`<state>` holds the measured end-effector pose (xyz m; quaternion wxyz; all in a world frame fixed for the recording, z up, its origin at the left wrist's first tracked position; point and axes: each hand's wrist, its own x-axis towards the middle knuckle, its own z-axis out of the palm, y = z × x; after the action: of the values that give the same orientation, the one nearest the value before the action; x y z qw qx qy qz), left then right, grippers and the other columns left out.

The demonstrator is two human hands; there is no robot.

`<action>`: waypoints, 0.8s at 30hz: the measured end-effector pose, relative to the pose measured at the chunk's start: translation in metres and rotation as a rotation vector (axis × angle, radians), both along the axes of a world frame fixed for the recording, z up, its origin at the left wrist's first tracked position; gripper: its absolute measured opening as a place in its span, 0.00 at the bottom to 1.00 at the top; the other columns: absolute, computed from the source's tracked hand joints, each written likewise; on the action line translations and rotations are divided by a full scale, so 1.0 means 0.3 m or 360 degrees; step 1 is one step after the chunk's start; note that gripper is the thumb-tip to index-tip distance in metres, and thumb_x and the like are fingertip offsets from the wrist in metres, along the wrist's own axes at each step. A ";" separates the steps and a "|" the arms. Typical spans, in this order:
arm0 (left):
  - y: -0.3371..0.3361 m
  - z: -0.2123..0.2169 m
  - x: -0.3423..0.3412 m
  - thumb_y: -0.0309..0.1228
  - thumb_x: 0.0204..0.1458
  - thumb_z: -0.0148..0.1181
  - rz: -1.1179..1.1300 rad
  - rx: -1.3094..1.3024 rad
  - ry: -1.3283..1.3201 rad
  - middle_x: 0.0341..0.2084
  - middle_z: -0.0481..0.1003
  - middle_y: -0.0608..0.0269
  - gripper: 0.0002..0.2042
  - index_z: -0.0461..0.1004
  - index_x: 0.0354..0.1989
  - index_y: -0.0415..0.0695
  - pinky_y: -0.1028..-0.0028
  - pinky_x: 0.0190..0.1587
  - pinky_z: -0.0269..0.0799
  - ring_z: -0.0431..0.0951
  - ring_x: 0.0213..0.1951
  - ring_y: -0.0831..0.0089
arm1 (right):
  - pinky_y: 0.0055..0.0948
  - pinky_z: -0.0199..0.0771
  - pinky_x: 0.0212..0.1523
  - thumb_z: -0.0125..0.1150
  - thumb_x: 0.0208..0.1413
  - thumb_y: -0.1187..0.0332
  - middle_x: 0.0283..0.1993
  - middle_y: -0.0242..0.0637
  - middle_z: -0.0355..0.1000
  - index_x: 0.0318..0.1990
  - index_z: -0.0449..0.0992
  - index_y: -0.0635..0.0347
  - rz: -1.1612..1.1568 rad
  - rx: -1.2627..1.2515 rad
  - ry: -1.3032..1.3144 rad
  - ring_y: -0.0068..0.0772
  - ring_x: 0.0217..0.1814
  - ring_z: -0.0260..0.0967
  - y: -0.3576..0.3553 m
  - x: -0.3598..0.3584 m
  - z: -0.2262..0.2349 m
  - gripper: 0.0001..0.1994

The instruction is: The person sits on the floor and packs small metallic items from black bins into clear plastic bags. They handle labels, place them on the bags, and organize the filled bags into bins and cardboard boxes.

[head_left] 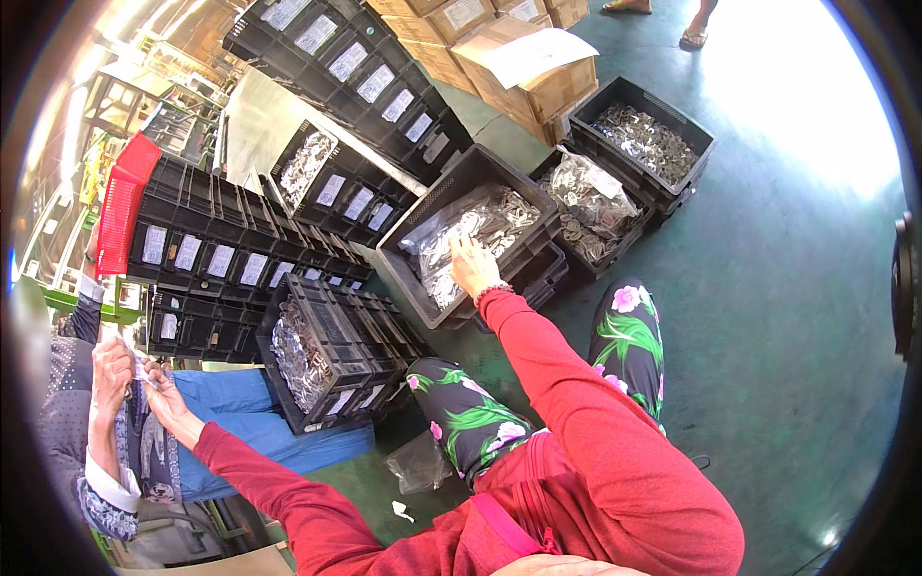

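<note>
My left hand [170, 401] stretches out to the far left, its fingertips closed on a small whitish piece [143, 370]. A co-worker's hand [112, 372] touches the same piece from the other side. My right hand [473, 269] rests palm down, fingers extended, on the contents of a black crate [408, 278] in front of me. Small silvery metal parts [509, 223] and a clear plastic bag [434, 238] lie in that crate. The fingertips are partly lost among the parts, and I see nothing gripped in them.
Stacked black crates [206, 216] with labels stand at the left, one under a red basket [127, 202]. A crate of metal parts [300, 360] sits nearer me. Further right are a crate with bagged parts [588, 197], another crate [699, 144] and cardboard boxes [560, 91].
</note>
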<state>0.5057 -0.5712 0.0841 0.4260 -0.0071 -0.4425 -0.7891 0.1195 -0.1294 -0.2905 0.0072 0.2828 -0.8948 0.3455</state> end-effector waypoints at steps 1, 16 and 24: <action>0.007 0.015 0.010 0.20 0.54 0.48 -0.0079 -0.0037 0.0005 0.43 0.63 0.49 0.21 0.53 0.55 0.29 0.79 0.37 0.72 0.67 0.41 0.69 | 0.38 0.68 0.47 0.48 0.48 0.70 0.47 0.44 0.66 0.48 0.65 0.58 0.0021 0.0005 0.0006 0.42 0.50 0.66 -0.008 0.006 0.022 0.17; 1.368 -1.164 -1.081 0.30 0.57 0.45 0.0824 -0.1467 -0.1019 0.33 0.71 0.54 0.10 0.72 0.37 0.40 0.62 0.48 0.59 0.66 0.40 0.59 | 0.28 0.72 0.24 0.47 0.55 0.75 0.36 0.39 0.68 0.52 0.61 0.58 -0.0138 -0.1648 -0.0747 0.29 0.28 0.69 0.054 -0.068 0.031 0.16; 1.449 -1.245 -1.137 0.37 0.53 0.51 0.0868 -0.2079 -0.1268 0.37 0.69 0.55 0.13 0.68 0.44 0.44 0.60 0.50 0.61 0.66 0.44 0.58 | 0.35 0.71 0.37 0.54 0.52 0.61 0.46 0.42 0.70 0.54 0.62 0.62 -0.0331 -0.0330 -0.1258 0.31 0.38 0.69 0.863 -0.354 -0.029 0.23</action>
<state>0.1645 -0.1365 -0.2894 0.3236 0.1351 -0.9184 -0.1833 0.0134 0.1295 -0.2993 -0.2734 0.0345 -0.8130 0.5130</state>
